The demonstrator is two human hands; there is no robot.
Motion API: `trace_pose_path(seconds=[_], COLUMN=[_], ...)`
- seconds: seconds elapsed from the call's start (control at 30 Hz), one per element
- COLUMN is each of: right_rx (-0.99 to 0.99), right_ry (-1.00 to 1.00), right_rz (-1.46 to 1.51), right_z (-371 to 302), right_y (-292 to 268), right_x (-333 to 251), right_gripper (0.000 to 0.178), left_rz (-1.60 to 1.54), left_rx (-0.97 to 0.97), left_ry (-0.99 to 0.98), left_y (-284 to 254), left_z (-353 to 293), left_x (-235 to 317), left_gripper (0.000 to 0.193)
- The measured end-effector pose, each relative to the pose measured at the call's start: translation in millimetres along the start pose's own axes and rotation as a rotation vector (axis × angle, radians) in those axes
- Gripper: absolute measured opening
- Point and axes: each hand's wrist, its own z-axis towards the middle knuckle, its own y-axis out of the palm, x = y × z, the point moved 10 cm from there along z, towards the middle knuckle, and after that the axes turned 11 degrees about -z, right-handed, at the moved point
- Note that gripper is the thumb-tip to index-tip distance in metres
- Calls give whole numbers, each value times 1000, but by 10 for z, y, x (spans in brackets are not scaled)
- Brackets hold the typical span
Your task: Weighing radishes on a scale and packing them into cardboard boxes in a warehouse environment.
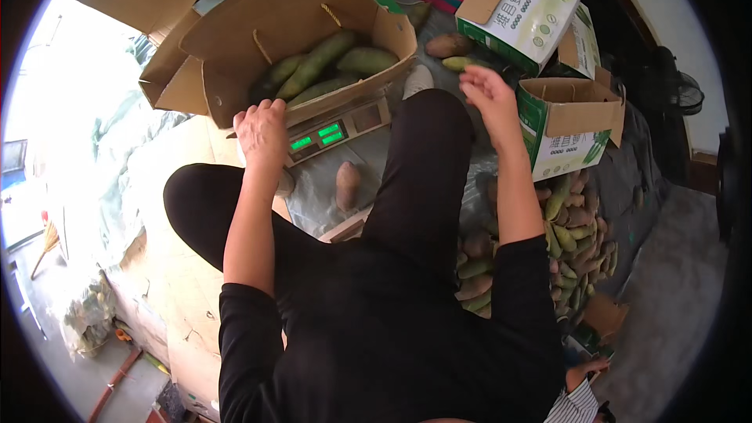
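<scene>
Cardboard carton [294, 8] is resting on the low scale [366, 117], its near wall running along the scale's near edge, where a green display [317, 137] is glowing. Long green radishes [319, 63] are lying inside, so you are probably dealing with a heavy, bottom-loaded box: stiff along its creases, softer at the flaps, which are likely to bend when bearing weight. Yellow rope [262, 45] is showing at two spots on the far inner wall, probably forming a handle and offering a sounder hold than the flap edges; supporting the bottom corners would also suit such a load. The radishes are looking firm and smooth, perhaps slippery if damp, and easily bruised; each is best held around its thick middle.

Your left hand [262, 129] is resting on the carton's near rim, toward its left corner, fingers lying together over the cardboard; whether they are clamping it, you cannot tell. Your right hand [489, 94] is hovering beyond the scale's right edge, apparently holding nothing, its fingers curling loosely beside a small green radish [459, 63]; whether they are touching it, you cannot tell.
</scene>
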Motion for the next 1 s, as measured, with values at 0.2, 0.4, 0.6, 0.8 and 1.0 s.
trace_pose_path(seconds=[0.2,0.4,0.6,0.8,1.0], right_rx=[133,-28,-95,-108,-332], right_ry=[447,698,585,661,607], right_rz=[-126,-237,-150,-172,-933], right_z=[-979,-1868,-2594,-2914,-2805], right_y=[-427,115,668,643,144], right_x=[1805,2839,3789,3789,3429], right_gripper=[28,27,22,21,32], left_rz=[13,40,105,96,87], left_rx=[12,89,18,-39,-15], left_ry=[-11,61,26,11,43], left_y=[-3,-73,14,52,58], left_z=[6,-51,-4,29,9], left_x=[21,49,38,137,100], left_gripper=[16,8,12,17,16])
